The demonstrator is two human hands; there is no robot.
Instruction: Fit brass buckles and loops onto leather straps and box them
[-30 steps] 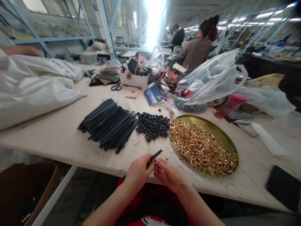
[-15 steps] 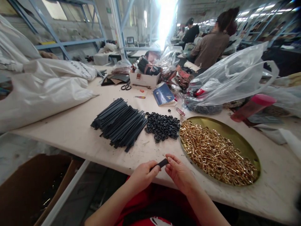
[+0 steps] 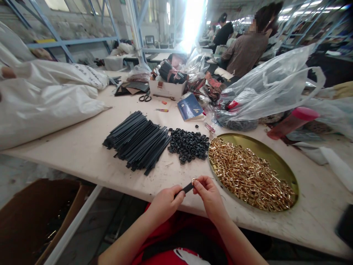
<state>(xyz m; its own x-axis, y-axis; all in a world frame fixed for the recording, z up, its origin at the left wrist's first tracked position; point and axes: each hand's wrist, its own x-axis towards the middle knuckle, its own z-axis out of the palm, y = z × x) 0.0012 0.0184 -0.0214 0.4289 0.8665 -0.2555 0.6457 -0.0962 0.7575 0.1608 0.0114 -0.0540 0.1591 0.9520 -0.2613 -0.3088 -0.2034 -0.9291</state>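
A short black strap [image 3: 188, 188] runs between my two hands at the table's front edge. My left hand [image 3: 168, 198] is closed round its lower end. At its other end, my right hand [image 3: 205, 187] pinches a small gold buckle [image 3: 193, 180] against the strap; the fingers partly cover it. Beyond my hands lies a thick pile of black strips [image 3: 138, 141], with a heap of small black loops [image 3: 189, 145] beside it. To the right, a round gold tray [image 3: 286, 165] holds a mass of small gold metal buckles [image 3: 250, 176].
White sacks [image 3: 49, 106] cover the table's left side. Behind are scissors [image 3: 145, 96], a blue booklet [image 3: 191, 107], a white box [image 3: 167, 89] and a clear plastic bag [image 3: 275, 88]. A pink-lidded bottle [image 3: 293, 122] lies right. An open cardboard box [image 3: 24, 213] stands below left. A person [image 3: 246, 49] is further back.
My right fingers have shifted at the strap's end, and the gold buckle there shows more clearly. The whole view has moved slightly, so the table things appear a little further left and up.
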